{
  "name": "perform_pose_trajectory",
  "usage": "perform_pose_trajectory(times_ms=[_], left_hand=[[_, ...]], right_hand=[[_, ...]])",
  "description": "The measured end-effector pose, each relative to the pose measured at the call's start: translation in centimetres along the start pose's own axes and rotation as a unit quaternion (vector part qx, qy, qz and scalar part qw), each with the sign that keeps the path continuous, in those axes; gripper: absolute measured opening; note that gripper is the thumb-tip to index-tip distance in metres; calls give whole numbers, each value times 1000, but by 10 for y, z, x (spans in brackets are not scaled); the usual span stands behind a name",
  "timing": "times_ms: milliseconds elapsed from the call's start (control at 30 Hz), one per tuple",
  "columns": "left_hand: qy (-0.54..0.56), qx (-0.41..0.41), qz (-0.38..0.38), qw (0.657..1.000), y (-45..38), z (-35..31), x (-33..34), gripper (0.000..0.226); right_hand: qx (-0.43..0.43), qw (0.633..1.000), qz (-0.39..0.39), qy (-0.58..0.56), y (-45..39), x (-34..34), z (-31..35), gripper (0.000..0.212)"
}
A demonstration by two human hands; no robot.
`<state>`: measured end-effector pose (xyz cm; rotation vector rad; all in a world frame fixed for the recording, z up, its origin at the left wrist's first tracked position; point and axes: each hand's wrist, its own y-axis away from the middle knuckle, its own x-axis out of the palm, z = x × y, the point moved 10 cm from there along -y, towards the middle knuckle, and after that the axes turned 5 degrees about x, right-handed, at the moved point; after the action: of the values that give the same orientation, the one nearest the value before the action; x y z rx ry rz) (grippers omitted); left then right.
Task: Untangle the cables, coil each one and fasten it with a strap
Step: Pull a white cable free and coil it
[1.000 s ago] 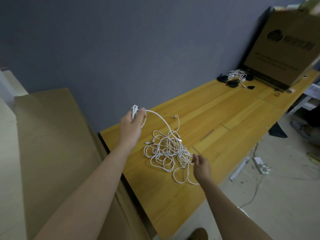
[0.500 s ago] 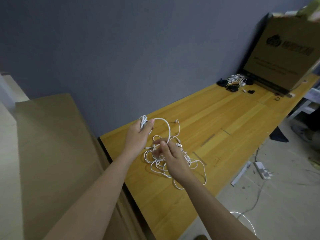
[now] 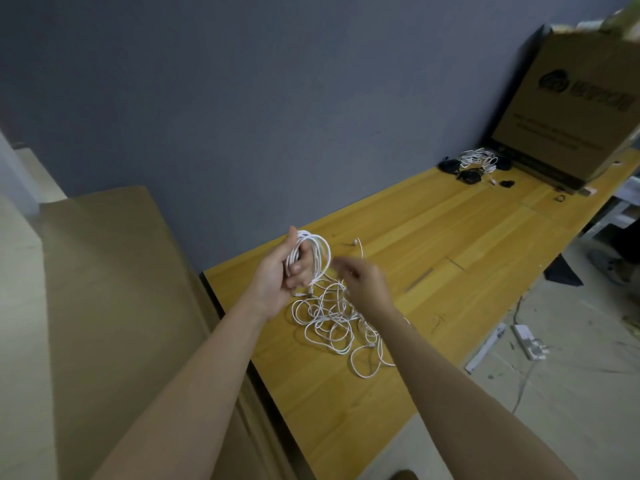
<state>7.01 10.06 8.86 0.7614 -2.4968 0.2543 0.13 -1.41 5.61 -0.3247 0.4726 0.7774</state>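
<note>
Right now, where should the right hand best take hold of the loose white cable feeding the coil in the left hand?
Probably pinch the white cable strand just below the white coil that the left hand grips, coming from the right. There it arcs free above the tangled white cable pile, near the blurred right hand.

I count two hands: my left hand [image 3: 277,275] holds one small coil of white cable [image 3: 311,252], and my right hand [image 3: 363,284] sits blurred above one loose tangle of white cables [image 3: 332,323] on the one wooden surface [image 3: 450,244]. How many separate cables make up that tangle I cannot tell. At the far end lies one more bunch of white cables [image 3: 479,157] among about four small black items [image 3: 469,175]. One cardboard box [image 3: 571,109] stands there. One white power strip [image 3: 528,342] lies on the floor.
</note>
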Motion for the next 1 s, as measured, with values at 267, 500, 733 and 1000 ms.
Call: perform_pose_trajectory(times_ms=[267,500,733,1000], left_hand=[[-231,97,-141,958,-4,-14,-25,24],[-530,55,-15,846,-5,12,-12,24],[-696,-117,95,702,4,50,-16,55],[-609,-64,117,782,4,43,-2,34]], right_hand=[[63,981,157,-91,63,79,-35,23],[-238,963,72,106,84,47,29,28],[-60,982,20,-180,62,-19,-8,27],[-131,988,13,80,55,-14,-29,15]])
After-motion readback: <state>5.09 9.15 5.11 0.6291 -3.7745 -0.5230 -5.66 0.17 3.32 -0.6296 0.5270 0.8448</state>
